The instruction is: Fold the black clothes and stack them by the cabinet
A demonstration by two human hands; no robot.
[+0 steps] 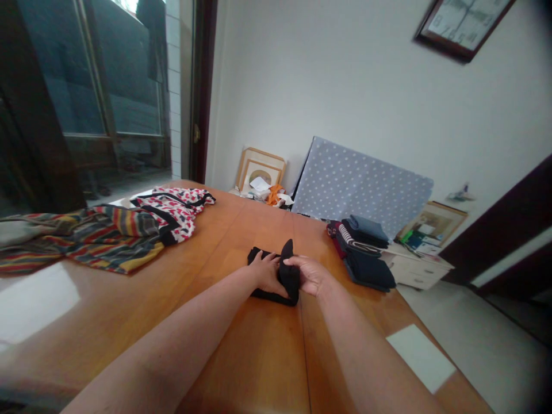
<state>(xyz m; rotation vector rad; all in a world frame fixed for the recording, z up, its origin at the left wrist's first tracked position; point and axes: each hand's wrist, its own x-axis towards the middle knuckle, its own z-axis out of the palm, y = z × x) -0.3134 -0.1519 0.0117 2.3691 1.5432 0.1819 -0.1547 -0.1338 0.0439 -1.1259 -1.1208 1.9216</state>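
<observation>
A black folded garment [290, 276] lies on the wooden table [241, 356] in front of me; its exact kind cannot be made out. My left hand [265, 273] rests flat on its left part with the fingers spread. On the other side, my right hand [309, 275] pinches the garment's right end, thumb on top, and holds that flap raised off the table. Part of the cloth is hidden beneath my left hand.
A stack of folded clothes [362, 253] stands at the table's right edge. Striped cloth [116, 236] and a red-patterned garment [181, 210] lie loose on the left. A pale sheet [421, 353] sits near right. Behind are a dotted cover [362, 184] and a white cabinet [414, 273].
</observation>
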